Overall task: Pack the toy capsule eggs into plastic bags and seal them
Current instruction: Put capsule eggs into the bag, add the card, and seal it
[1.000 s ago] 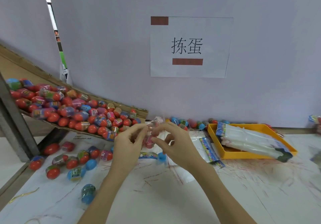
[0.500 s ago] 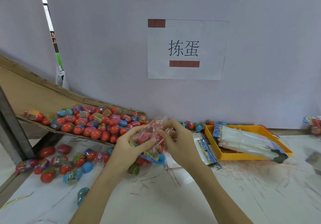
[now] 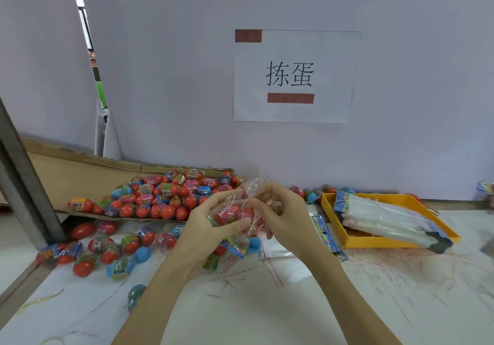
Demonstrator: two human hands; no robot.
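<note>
While both hands work above the counter (image 3: 267,315), a clear plastic bag (image 3: 242,208) sits between them with red capsule eggs (image 3: 231,215) inside. Left hand (image 3: 211,227) grips the bag from the left side, thumb and fingers curled around the filled lower part. Right hand (image 3: 280,216) pinches the crinkled bag top near the opening, fingers curled on the film. Bag is off the counter, held near the centre of view.

Loose eggs (image 3: 160,197) are heaped on a sloped cardboard tray (image 3: 80,168) to the left, against the wall. More eggs (image 3: 107,251) are scattered on the counter below that tray, mostly red, a few blue. A few more eggs (image 3: 307,193) sit along the wall behind the hands.

Orange tray (image 3: 355,240) on the right holds a bundle of empty bags (image 3: 385,221). A printed strip (image 3: 324,233) lies flat just left of that tray. Paper sign (image 3: 294,77) is stuck on the wall above.
</note>
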